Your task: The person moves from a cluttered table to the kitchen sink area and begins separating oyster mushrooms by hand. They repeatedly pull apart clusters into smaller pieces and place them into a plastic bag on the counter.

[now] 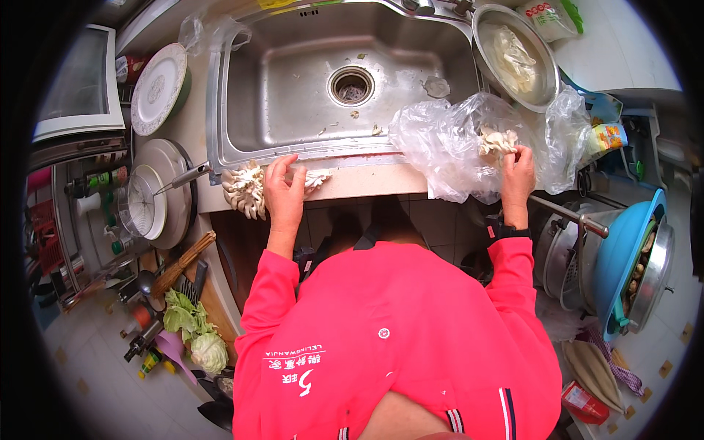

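My left hand point(284, 192) is at the sink's front ledge, its fingers stretched out and apart. A clump of pale oyster mushrooms point(245, 191) lies just left of it, touching or almost touching it. A smaller bit of oyster mushroom point(315, 180) shows past my left thumb. My right hand point(518, 183) pinches a small cluster of oyster mushroom point(497, 140) above a crumpled clear plastic bag point(447, 150), which spreads over the sink's front right corner and the counter edge. Whatever the bag holds cannot be made out.
Ahead is a steel sink point(293, 73) with scraps around its drain. A metal bowl point(480, 26) holding a pale item stands at the back right. Plates point(158, 81) and a wire strainer point(139, 205) are on the left. Below lies a cabbage point(209, 352); a blue basin point(620, 257) is right.
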Tool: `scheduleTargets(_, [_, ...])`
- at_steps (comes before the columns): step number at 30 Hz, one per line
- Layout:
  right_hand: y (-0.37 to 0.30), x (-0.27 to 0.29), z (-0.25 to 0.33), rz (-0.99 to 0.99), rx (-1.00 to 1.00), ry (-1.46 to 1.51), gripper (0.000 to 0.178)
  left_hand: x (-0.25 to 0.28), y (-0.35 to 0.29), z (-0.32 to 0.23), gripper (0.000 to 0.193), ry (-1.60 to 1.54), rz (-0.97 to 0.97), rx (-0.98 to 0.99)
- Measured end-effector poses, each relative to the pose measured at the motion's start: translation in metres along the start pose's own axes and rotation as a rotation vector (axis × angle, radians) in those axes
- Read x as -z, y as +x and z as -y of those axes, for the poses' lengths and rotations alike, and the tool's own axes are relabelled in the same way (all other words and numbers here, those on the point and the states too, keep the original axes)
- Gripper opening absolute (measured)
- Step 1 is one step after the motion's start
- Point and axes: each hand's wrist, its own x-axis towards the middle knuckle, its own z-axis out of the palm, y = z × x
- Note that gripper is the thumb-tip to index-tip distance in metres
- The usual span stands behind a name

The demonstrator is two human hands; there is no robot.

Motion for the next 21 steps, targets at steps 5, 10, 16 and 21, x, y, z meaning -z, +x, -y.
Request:
scheduleTargets(5, [0.004,-0.018,-0.009,0.064,-0.022,-0.061,0.020,0.002,-0.003,-0.004,0.027,0.187,-0.092,-0.140])
scheduleTargets(10, [0.012,-0.022,-0.021,0.075,-0.091,-0.002,0.022,0.008,-0.005,-0.014,0.025,0.280,-0.105,-0.189])
scheduleTargets(16, [0.014,-0.010,-0.019,0.107,-0.167,0.509,0.020,-0.001,0.001,-0.060,0.024,0.107,-0.105,-0.244])
scheduleTargets(21, [-0.004,0.009,0.006,0.061,-0.165,0.814,0.017,-0.057,0.011,-0.121,0.027,-0.404,0.567,-0.047])
